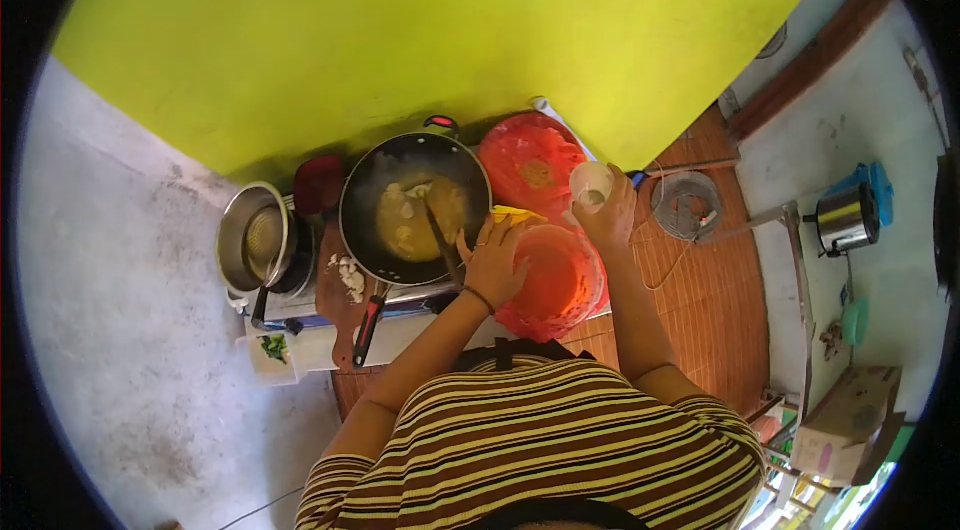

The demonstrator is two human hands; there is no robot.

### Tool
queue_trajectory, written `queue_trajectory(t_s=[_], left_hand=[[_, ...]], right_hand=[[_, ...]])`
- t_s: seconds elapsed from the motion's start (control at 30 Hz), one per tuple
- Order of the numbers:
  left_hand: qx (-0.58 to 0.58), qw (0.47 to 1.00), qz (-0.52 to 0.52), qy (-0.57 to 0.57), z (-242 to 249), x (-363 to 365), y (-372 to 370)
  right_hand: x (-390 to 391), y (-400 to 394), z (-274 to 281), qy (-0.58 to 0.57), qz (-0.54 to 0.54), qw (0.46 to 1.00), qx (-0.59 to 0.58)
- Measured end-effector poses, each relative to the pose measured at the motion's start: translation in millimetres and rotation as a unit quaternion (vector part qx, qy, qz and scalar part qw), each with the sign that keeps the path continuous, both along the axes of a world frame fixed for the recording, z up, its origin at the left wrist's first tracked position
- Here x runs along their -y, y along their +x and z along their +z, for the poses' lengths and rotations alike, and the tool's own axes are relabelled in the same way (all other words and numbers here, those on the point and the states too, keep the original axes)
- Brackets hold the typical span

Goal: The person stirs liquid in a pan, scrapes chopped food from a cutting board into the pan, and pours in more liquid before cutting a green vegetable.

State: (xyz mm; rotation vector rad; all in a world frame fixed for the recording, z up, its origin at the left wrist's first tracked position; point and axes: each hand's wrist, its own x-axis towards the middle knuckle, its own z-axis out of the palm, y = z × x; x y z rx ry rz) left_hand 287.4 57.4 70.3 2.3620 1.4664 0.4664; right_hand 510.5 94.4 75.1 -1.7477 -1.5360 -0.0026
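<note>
My left hand (492,265) has its fingers spread between the wok and a red bowl (548,280), fingertips close to a yellow item (517,214). Beside its thumb, the dark handle of a cooking utensil (437,230) leans out of the black wok (372,248). Pale pieces lie in yellowish-brown liquid (405,220) inside the wok. At the right, my right hand (608,212) is wrapped around a pale cup (591,184), held next to a red plastic-covered container (510,150) with a brownish heap in it.
A wooden board (342,315) with white chopped bits lies left of the wok, near a metal pan (238,265). Below sits a clear container (285,367) with green leaves. The yellow-green wall (420,30) rises behind; a coiled grey object (688,205) is at the right.
</note>
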Motion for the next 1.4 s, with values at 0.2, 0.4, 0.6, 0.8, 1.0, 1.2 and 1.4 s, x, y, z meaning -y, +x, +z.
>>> queue_trajectory(t_s=[0.2, 0.4, 0.6, 0.8, 1.0, 1.2, 1.4], left_hand=[[-0.025, 0.998, -0.047, -0.023, -14, -20, 65], [-0.036, 0.998, -0.027, -0.038, -27, -20, 91], [-0.034, 0.998, -0.020, -0.053, -38, -15, 84], [0.043, 0.996, -0.061, -0.047, -35, -8, 71], [0.169, 0.984, -0.049, 0.015, -23, -4, 52], [0.221, 0.973, 0.018, 0.069, 14, 15, -12], [0.203, 0.968, 0.101, 0.112, 19, 49, -111]], right_hand=[[2, 50, -55, -0.139, -0.048, 0.986, -0.072], [-25, 62, -130, -0.247, -0.070, 0.958, -0.132], [-30, 47, -132, -0.282, -0.043, 0.954, -0.095], [-21, 48, -111, -0.235, -0.030, 0.963, -0.127], [-12, 12, -44, -0.066, 0.096, 0.988, -0.106], [17, -86, -4, -0.040, 0.261, 0.954, -0.145], [44, -188, 5, -0.087, 0.353, 0.911, -0.197]])
